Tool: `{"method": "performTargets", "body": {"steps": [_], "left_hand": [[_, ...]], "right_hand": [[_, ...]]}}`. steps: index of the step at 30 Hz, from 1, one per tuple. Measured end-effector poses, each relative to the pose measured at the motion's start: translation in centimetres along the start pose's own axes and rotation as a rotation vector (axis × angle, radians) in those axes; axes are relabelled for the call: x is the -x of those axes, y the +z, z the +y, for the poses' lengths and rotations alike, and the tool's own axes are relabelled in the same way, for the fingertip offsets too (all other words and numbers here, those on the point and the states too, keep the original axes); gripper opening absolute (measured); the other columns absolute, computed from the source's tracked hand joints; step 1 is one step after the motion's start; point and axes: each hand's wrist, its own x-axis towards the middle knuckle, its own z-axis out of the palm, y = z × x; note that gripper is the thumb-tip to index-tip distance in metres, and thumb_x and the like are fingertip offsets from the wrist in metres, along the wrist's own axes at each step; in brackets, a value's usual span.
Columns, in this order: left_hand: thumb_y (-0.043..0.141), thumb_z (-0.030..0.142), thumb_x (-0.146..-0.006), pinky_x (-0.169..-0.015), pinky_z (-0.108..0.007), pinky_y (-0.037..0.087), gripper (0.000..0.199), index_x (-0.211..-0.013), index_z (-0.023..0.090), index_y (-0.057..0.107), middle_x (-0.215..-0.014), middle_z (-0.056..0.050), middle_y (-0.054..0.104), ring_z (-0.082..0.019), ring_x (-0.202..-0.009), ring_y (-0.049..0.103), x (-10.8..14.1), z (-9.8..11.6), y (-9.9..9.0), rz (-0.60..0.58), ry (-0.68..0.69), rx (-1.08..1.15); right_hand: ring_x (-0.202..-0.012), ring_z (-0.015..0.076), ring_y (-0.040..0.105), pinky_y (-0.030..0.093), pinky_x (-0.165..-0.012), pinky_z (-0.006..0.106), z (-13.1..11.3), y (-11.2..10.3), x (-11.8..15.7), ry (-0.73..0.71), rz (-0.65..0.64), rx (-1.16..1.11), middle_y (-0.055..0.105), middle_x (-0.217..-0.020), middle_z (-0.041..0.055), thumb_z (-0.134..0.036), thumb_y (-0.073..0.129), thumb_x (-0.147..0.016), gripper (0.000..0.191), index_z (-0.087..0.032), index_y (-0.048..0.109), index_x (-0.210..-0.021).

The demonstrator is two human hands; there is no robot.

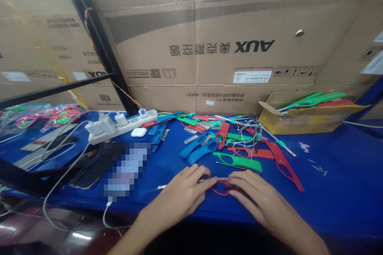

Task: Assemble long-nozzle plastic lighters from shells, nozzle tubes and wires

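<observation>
Both my hands hold a red long-nosed lighter (pixel 220 189) low over the blue tabletop near its front edge. My left hand (pixel 188 187) pinches its left end, where a metal tube (pixel 161 187) sticks out to the left past the hand. My right hand (pixel 254 191) grips the other end, its fingers hiding most of the handle. The red trigger loop shows between the hands. Just beyond lies a green lighter shell (pixel 239 161). Farther off are blue shells (pixel 203 151), a red shell (pixel 283 161) and clear fuel tanks (pixel 190 139) among thin wires.
A yellow-sided carton (pixel 302 124) of green and red lighters stands back right. To the left are a white power strip (pixel 128 125), an earphone case (pixel 139 132), a blurred-out phone (pixel 127 171) and trailing white cables. Large cardboard (pixel 191 28) walls off the back.
</observation>
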Motion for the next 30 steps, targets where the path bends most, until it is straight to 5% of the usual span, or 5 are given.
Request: {"method": "performTargets", "body": {"steps": [5, 30], "left_hand": [[0.056, 0.009, -0.095, -0.094, -0.044, 0.055, 0.046, -0.14, 0.022, 0.055, -0.124, -0.009, 0.059, -0.026, -0.111, 0.06, -0.03, 0.05, 0.13, 0.008, 0.007, -0.067], [0.052, 0.01, -0.098, -0.09, -0.04, 0.055, 0.045, -0.141, 0.022, 0.053, -0.121, -0.008, 0.06, -0.024, -0.106, 0.061, 0.02, 0.18, 0.32, 0.016, 0.017, -0.128]], "right_hand": [[-0.118, 0.0227, 0.066, 0.056, -0.104, 0.044, 0.21, 0.3, 0.1, -0.006, -0.006, 0.053, 0.07, -0.127, 0.0041, -0.034, 0.053, -0.103, 0.035, -0.03, 0.057, -0.138], [-0.11, 0.0234, 0.067, 0.06, -0.093, 0.04, -0.07, 0.19, -0.17, -0.029, -0.009, 0.096, 0.069, -0.12, 0.0082, -0.036, 0.046, -0.105, 0.032, -0.026, 0.065, -0.13]]}}
